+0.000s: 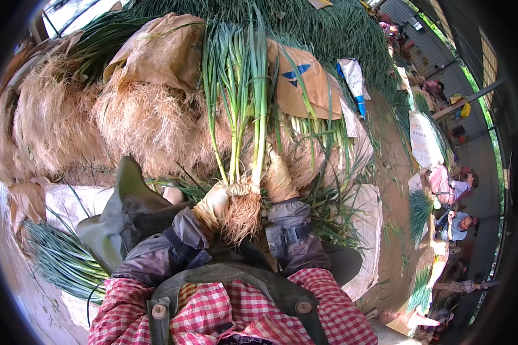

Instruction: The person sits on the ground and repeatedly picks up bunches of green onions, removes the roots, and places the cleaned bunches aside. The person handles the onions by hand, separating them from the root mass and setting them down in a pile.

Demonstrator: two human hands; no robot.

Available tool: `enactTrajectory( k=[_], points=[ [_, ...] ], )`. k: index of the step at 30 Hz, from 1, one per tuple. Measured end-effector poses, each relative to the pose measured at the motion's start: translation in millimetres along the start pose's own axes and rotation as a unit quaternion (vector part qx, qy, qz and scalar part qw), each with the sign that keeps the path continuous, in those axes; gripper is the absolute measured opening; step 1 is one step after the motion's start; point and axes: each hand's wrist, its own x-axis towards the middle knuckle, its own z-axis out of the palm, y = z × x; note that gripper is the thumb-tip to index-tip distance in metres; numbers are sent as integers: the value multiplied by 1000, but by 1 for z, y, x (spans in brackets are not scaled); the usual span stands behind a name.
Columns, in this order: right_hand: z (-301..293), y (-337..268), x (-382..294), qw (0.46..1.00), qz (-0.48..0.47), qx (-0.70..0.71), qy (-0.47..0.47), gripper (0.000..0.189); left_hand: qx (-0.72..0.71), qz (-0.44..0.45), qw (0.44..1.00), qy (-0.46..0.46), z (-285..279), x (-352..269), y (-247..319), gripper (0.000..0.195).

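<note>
A bunch of green onions [237, 108] stands upright in front of me, its leaves pointing away and its reddish roots [241, 217] hanging toward my lap. My left hand [213, 202], in a stained pale glove, is closed around the white stem bases just above those roots. Beside the stems on the right is my right hand [279, 174], gloved alike and pointing away from me. Its fingertips are partly hidden near the thick stalks, so its grip cannot be made out. Behind the bunch lies a heap of onions with dry, tan roots [142, 120] facing me.
Brown paper sacks [159, 47] [304, 82] lie over the heap. More onions [64, 254] rest on sheeting at left. Loose leaves [332, 220] and a white sack [364, 241] are on the right. Several people [457, 226] sit along the far right beside onion bundles [421, 207].
</note>
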Motion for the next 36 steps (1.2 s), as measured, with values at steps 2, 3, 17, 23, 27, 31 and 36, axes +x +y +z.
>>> enactTrajectory(
  k=[2, 3, 17, 23, 27, 31, 36],
  points=[
    [-5, 10, 4, 988, 39, 101, -110, 34, -21, -1, 1000, -2, -3, 1, -2, 33],
    [-6, 14, 7, 956, 51, 215, -192, 36, -38, 1, 999, -12, -5, 2, -4, 33],
    [-42, 67, -28, 983, 126, 114, -66, 33, 8, -7, 997, 74, -4, 11, -14, 22],
    [-43, 65, -65, 792, 4, -610, 31, 31, 240, 76, 961, 115, -5, 12, -16, 17],
    [-32, -9, -58, 922, -210, -317, 70, 23, 285, 68, 946, 138, 1, 8, -14, 17],
    [-9, -30, -49, 948, -24, -280, -151, 23, 269, 142, 947, 104, 8, 6, -14, 17],
    [32, -5, -69, 822, -112, -558, 12, 15, 274, 121, 945, 130, 9, 5, -15, 19]
  ],
)
